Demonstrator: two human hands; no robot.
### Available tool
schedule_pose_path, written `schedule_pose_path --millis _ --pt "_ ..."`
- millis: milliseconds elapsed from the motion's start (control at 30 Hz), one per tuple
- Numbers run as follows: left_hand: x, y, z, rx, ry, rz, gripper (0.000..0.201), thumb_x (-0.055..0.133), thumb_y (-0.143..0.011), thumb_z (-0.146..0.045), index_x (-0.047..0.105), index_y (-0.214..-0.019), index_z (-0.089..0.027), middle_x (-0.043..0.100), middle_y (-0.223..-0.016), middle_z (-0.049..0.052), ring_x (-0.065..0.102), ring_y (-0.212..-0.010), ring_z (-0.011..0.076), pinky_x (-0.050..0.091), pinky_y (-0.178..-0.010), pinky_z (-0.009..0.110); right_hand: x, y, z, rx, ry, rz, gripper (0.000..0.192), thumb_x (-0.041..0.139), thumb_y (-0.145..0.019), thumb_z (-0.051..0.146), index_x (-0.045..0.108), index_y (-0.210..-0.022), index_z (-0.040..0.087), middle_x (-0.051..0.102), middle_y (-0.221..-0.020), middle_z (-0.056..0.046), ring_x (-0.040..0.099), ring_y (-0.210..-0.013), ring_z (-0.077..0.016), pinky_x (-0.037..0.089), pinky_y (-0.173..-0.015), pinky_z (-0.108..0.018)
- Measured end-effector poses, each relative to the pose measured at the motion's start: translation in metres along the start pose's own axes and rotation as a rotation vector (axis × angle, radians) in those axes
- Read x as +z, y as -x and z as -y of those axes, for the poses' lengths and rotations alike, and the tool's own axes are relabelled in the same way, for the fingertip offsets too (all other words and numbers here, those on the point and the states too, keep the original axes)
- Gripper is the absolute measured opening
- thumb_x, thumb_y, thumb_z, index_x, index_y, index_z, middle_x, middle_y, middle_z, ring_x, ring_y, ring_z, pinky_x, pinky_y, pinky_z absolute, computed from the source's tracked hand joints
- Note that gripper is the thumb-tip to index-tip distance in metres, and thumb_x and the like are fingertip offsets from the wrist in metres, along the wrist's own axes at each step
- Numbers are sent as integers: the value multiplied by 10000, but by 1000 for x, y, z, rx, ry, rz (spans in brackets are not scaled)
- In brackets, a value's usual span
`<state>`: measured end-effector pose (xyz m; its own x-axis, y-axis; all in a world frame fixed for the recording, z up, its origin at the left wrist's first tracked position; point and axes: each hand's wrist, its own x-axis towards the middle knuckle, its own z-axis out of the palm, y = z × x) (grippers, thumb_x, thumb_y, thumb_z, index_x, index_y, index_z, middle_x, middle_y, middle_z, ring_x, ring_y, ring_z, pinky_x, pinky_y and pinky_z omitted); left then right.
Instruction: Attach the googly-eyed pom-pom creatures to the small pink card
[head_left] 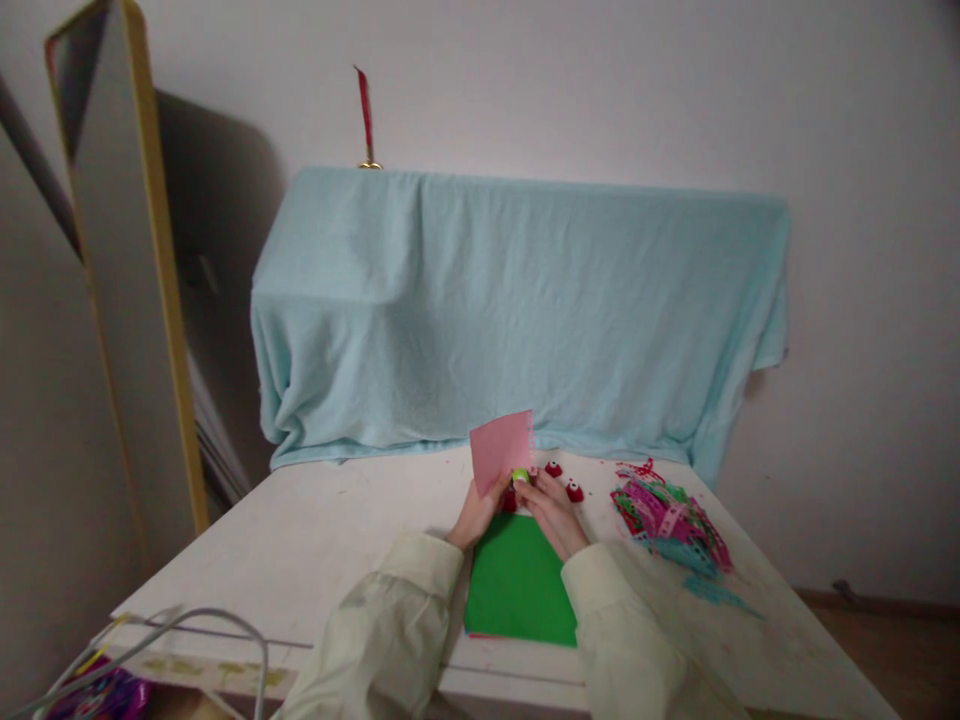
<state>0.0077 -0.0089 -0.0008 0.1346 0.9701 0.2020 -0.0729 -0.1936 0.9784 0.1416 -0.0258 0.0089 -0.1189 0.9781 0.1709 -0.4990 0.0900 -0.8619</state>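
My left hand [476,513] is closed on a sheet of pink paper [501,448], which stands tilted up above the table. The paper's right edge carries a row of small cut-outs. My right hand [555,512] is closed around a small lime-green paper punch [520,476] at the lower right of the pink sheet. Both hands meet at the punch, and its lower part is hidden by fingers. Just beyond my right hand lie two red punches [574,491] with white tops. Something red shows partly between my hands. Below my wrists rests a stack of paper with a green sheet [521,582] on top.
A heap of pink, green, red and teal punched paper strips [667,520] lies at the right of the white table [300,550]. A light-blue cloth [525,310] drapes over something behind. At left stand a yellow-framed mirror [142,250] and a grey cable [217,612].
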Motion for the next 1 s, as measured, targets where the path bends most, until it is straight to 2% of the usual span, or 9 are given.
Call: schedule_pose_path --millis 133,333,567,1000 --pt "-1 -1 6 43 -33 29 515 463 -803 -618 510 -604 -145 475 -509 -11 419 -493 110 316 -519 243 0 -1 -3 -40 39 -16 273 752 -672 249 642 -908 165 634 -867 -34 545 -701 -127 426 -652 -254" --pt "0 -3 10 22 -32 65 561 399 -826 -637 502 -563 -153 483 -486 3 433 -470 116 334 -523 249 4 -1 -1 -75 53 -19 240 734 -696 261 631 -892 167 618 -833 -30 539 -680 -129 431 -648 -263" --pt "1 -4 10 36 -58 131 557 352 -856 -615 533 -615 -147 497 -509 3 411 -449 108 319 -502 245 5 0 -2 -82 108 -34 216 723 -711 283 620 -864 170 606 -763 -20 537 -655 -136 427 -628 -273" --pt "1 -3 11 41 -66 130 558 339 -860 -618 542 -649 -143 530 -569 20 416 -459 103 329 -498 239 3 -4 -9 -46 94 -76 262 762 -657 304 649 -834 148 603 -683 -11 507 -583 -125 414 -579 -268"
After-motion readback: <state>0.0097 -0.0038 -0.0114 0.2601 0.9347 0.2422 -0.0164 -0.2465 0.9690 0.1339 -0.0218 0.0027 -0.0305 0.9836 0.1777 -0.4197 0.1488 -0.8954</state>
